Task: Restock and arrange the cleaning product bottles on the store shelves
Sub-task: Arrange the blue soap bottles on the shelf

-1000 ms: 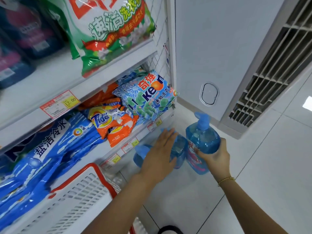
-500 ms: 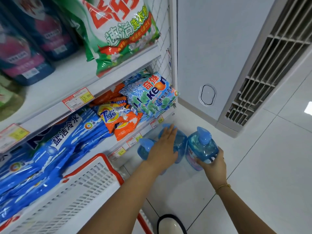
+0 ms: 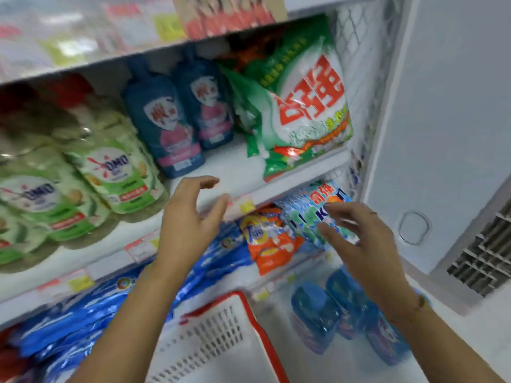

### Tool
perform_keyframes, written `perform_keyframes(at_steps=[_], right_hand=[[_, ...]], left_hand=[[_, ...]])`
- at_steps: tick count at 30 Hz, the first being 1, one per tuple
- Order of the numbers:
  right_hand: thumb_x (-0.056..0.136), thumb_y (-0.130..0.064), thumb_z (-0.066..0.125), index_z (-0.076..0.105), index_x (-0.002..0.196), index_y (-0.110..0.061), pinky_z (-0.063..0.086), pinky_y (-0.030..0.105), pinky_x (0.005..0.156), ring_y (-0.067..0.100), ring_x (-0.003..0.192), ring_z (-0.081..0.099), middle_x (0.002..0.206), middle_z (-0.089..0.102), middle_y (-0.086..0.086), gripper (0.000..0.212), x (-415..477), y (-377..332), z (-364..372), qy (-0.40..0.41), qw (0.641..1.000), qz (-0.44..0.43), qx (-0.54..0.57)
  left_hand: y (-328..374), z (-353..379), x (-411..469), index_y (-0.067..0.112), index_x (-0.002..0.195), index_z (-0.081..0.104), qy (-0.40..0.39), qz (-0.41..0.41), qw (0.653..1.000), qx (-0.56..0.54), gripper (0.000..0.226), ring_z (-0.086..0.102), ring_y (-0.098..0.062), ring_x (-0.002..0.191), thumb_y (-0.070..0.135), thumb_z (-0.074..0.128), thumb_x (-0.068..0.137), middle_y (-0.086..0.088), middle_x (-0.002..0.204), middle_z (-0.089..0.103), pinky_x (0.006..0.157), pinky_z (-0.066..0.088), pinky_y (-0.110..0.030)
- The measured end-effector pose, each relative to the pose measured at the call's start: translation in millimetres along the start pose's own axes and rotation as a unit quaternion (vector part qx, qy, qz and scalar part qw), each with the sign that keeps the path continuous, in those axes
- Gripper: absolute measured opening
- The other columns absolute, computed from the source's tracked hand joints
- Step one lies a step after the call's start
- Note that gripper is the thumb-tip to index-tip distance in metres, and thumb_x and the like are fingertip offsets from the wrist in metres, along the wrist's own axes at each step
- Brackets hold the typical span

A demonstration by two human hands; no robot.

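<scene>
Currently: my left hand just above centre, 12 o'clock, fingers loosely spread, holding nothing, in front of shelf edge. My right hand at 3 o'clock, fingers spread, empty, before blue-white detergent bag; contact cannot tell. Blue pump bottles: three, clustered at 5 o'clock under my right forearm, blurred. White basket, red rim, 6 o'clock. Orange bag between hands. Green-white bag at 1 o'clock.

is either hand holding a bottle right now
No, the left hand and right hand are both empty; the blue bottles sit below them.
</scene>
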State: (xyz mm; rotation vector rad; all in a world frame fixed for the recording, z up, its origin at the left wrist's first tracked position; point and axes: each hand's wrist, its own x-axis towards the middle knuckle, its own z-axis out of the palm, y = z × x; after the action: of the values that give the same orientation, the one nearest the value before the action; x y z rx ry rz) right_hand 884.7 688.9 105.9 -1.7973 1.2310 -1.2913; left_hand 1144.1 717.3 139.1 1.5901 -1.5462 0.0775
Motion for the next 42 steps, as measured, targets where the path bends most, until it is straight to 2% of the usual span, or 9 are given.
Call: perform_keyframes(at_steps=[4, 7, 10, 15, 19, 24, 31, 37, 42], right_hand=[[0.087, -0.022, 0.069, 0.057, 0.12, -0.022, 0.043, 0.017, 0.096, 0.001, 0.109, 0.056, 0.118, 0.061, -0.009, 0.036, 84, -48, 70, -0.117, 0.991, -0.012, 0.062], [0.086, -0.021, 0.069, 0.042, 0.14, -0.013, 0.041, 0.021, 0.095, 0.017, 0.124, 0.049, 0.138, 0.05, 0.003, 0.06, 150, -58, 126, -0.162, 0.985, 0.033, 0.058], [0.084, -0.009, 0.069, 0.039, 0.139, -0.007, 0.042, 0.004, 0.069, 0.018, 0.111, 0.051, 0.125, 0.052, 0.003, 0.063, 196, -51, 172, -0.187, 0.975, 0.088, 0.076], [0.07, 0.001, 0.077, 0.039, 0.139, -0.006, 0.042, 0.036, 0.104, 0.026, 0.119, 0.054, 0.132, 0.056, 0.01, 0.08, 253, -23, 226, -0.178, 0.97, 0.131, 0.104], [0.076, 0.012, 0.061, 0.047, 0.131, -0.003, 0.043, 0.027, 0.09, 0.023, 0.106, 0.054, 0.12, 0.06, 0.013, 0.059, 274, -38, 240, -0.16, 0.97, 0.138, 0.12], [0.068, -0.013, 0.06, 0.049, 0.121, -0.007, 0.049, 0.04, 0.092, 0.029, 0.097, 0.059, 0.108, 0.063, 0.008, 0.054, 256, -30, 254, -0.098, 0.986, 0.107, 0.08], [0.071, -0.014, 0.082, 0.021, 0.146, -0.002, 0.036, 0.031, 0.105, 0.027, 0.132, 0.042, 0.146, 0.04, 0.014, 0.097, 268, -42, 252, -0.14, 0.974, 0.155, 0.09], [0.053, -0.012, 0.091, 0.032, 0.14, -0.013, 0.043, 0.043, 0.105, 0.026, 0.119, 0.054, 0.132, 0.055, 0.011, 0.105, 276, -35, 266, -0.157, 0.967, 0.153, 0.127], [0.046, -0.032, 0.092, 0.036, 0.136, -0.012, 0.045, 0.035, 0.101, 0.027, 0.12, 0.054, 0.135, 0.053, 0.008, 0.109, 262, -33, 254, -0.073, 0.99, 0.114, 0.026]], left_hand=[[-50, -25, 16, 0.012, 0.126, 0.057, -0.104, -0.048, 0.984, 0.139, 0.062, 0.056, -0.026, 0.113, 0.055, 0.059, 0.082, -0.009, 0.125, 0.059, 0.093, 0.043, -0.033], [-74, -16, 12, 0.013, 0.129, 0.055, -0.221, 0.019, 0.939, 0.263, 0.081, 0.06, -0.026, 0.11, 0.071, 0.032, 0.077, -0.006, 0.129, 0.059, 0.087, 0.047, -0.031], [-94, -13, 18, 0.016, 0.121, 0.061, -0.194, 0.06, 0.941, 0.27, 0.069, 0.068, -0.022, 0.093, 0.067, 0.035, 0.083, -0.001, 0.118, 0.066, 0.072, 0.053, -0.028], [-104, -7, 17, 0.018, 0.112, 0.066, -0.14, 0.112, 0.942, 0.282, 0.055, 0.069, -0.012, 0.082, 0.06, 0.043, 0.087, 0.005, 0.11, 0.07, 0.059, 0.052, -0.02], [-104, -5, 17, 0.02, 0.113, 0.067, -0.135, 0.099, 0.943, 0.286, 0.052, 0.069, -0.008, 0.081, 0.057, 0.04, 0.088, 0.007, 0.112, 0.07, 0.058, 0.053, -0.019], [-101, -5, 17, 0.019, 0.113, 0.067, -0.138, 0.091, 0.94, 0.298, 0.053, 0.07, -0.01, 0.084, 0.056, 0.037, 0.089, 0.006, 0.113, 0.07, 0.058, 0.054, -0.02], [-98, -5, 16, 0.019, 0.114, 0.067, -0.135, 0.085, 0.939, 0.304, 0.053, 0.07, -0.01, 0.084, 0.055, 0.038, 0.088, 0.006, 0.114, 0.069, 0.059, 0.053, -0.02], [-100, -5, 16, 0.021, 0.114, 0.067, -0.133, 0.085, 0.94, 0.303, 0.051, 0.069, -0.007, 0.084, 0.056, 0.039, 0.088, 0.008, 0.114, 0.069, 0.06, 0.053, -0.017], [-101, -4, 16, 0.02, 0.113, 0.067, -0.123, 0.095, 0.94, 0.305, 0.052, 0.07, -0.009, 0.084, 0.055, 0.039, 0.087, 0.006, 0.113, 0.07, 0.06, 0.054, -0.019]])
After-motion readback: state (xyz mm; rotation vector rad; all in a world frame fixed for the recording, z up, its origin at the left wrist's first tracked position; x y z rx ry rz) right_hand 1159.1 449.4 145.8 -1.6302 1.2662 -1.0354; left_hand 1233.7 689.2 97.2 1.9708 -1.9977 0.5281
